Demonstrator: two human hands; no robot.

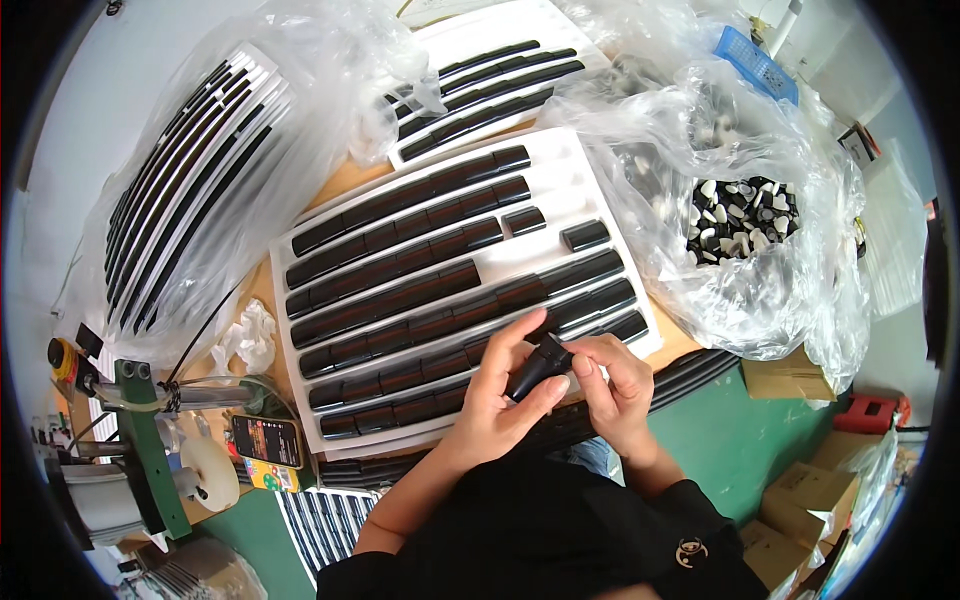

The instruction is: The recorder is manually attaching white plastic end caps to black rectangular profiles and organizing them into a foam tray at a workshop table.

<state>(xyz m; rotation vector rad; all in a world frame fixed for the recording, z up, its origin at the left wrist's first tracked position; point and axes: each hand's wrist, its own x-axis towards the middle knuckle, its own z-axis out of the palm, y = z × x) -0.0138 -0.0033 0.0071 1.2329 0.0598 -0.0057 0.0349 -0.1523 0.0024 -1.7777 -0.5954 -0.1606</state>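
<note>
Left hand [497,392] and right hand [612,385], grips clamped on black plastic piece [537,367] (glossy), over white tray [300,250]

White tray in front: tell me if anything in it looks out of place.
In the white tray, two short black pieces sit alone in rows with bare gaps around them, while other rows run end to end. Both hands hold another black piece.

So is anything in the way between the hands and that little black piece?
Nothing visible is. The left hand and the right hand both already hold the small black part in their fingers, just above the white tray of black pieces.
</note>
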